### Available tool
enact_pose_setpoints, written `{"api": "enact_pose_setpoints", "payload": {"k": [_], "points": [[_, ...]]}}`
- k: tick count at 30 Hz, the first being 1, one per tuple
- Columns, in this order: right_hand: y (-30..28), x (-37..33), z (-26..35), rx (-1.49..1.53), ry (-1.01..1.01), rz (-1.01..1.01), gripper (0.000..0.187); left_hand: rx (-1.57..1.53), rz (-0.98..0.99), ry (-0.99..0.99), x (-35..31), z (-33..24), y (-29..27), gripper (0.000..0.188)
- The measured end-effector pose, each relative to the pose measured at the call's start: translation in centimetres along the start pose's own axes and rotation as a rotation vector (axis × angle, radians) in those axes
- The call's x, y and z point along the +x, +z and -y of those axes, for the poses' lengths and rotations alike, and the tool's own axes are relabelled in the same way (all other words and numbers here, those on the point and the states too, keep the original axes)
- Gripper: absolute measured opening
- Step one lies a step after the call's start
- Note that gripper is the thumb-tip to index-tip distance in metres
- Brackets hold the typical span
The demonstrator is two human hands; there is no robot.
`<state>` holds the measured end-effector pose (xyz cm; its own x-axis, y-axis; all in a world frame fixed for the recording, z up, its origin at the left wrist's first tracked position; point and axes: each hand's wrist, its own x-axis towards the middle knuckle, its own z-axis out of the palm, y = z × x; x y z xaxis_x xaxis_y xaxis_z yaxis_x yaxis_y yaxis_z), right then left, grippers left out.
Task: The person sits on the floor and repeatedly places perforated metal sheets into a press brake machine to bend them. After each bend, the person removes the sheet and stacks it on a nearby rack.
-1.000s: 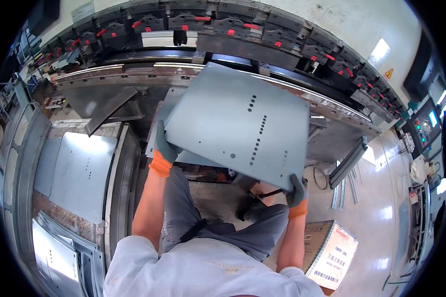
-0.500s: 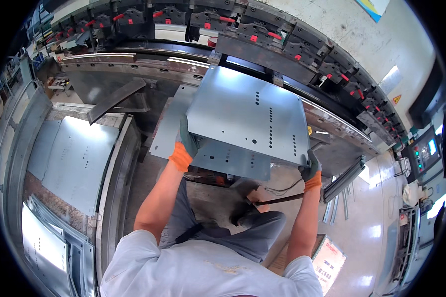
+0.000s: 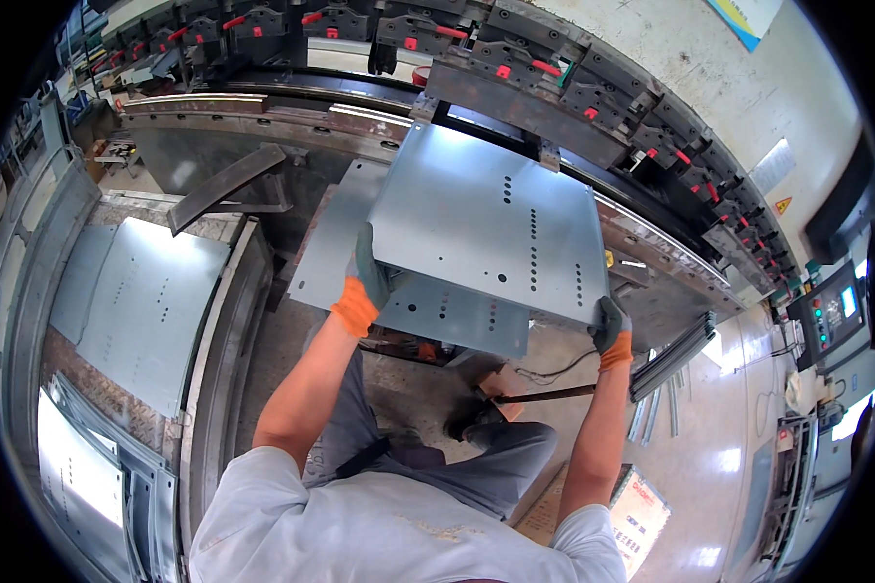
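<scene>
A flat grey metal sheet (image 3: pixel 472 209) with rows of punched holes reaches from my hands to the press brake (image 3: pixel 515 107), its far edge at the machine's slot. My left hand (image 3: pixel 367 270), in a dark glove with an orange cuff, is closed on the sheet's near left corner. At the near right corner my right hand (image 3: pixel 611 325), gloved alike, grips the edge. Both thumbs or fingers partly vanish under the sheet. Below it lies a second perforated sheet (image 3: pixel 457 316), which sticks out at the left and near sides.
On the left, more sheets (image 3: pixel 151 301) lie on a bench with a raised metal rim (image 3: pixel 226 321). Stacked sheets (image 3: pixel 87 476) stand nearer. A slanted steel bar (image 3: pixel 226 185) juts from the machine. At right are a control panel (image 3: pixel 831 311), metal strips (image 3: pixel 671 360) and a box (image 3: pixel 637 520).
The view has shifted slightly. Both hands keep their hold on the sheet, which stays nearly in the same place against the machine.
</scene>
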<state>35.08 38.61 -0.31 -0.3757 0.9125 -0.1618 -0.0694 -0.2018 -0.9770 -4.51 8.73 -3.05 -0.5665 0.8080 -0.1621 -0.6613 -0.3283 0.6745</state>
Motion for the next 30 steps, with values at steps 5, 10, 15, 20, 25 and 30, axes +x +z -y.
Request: {"api": "enact_pose_setpoints", "payload": {"k": [5, 10, 15, 20, 25, 30], "points": [[1.1, -0.6, 0.9, -0.004, 0.029, -0.058, 0.045, 0.029, 0.002, 0.009, 0.3, -0.3, -0.3, 0.072], [0.8, -0.7, 1.4, 0.01, 0.027, -0.033, 0.044, 0.001, -0.036, 0.054, -0.2, -0.4, 1.2, 0.073], [0.6, -0.3, 1.4, 0.016, 0.021, -0.063, 0.041, 0.0, -0.033, 0.052, -0.9, -1.2, 2.2, 0.074], [0.8, -0.6, 1.7, -0.002, 0.011, -0.051, 0.041, 0.077, -0.059, 0.065, -1.4, -1.5, 2.6, 0.072], [1.7, -1.1, 2.4, -0.061, 0.025, -0.073, 0.042, 0.045, -0.033, 0.061, -1.2, -1.6, 2.2, 0.075], [0.4, -0.7, 2.0, -0.041, 0.017, -0.04, 0.041, 0.011, -0.084, 0.027, -0.6, -1.3, 2.1, 0.069]]}}
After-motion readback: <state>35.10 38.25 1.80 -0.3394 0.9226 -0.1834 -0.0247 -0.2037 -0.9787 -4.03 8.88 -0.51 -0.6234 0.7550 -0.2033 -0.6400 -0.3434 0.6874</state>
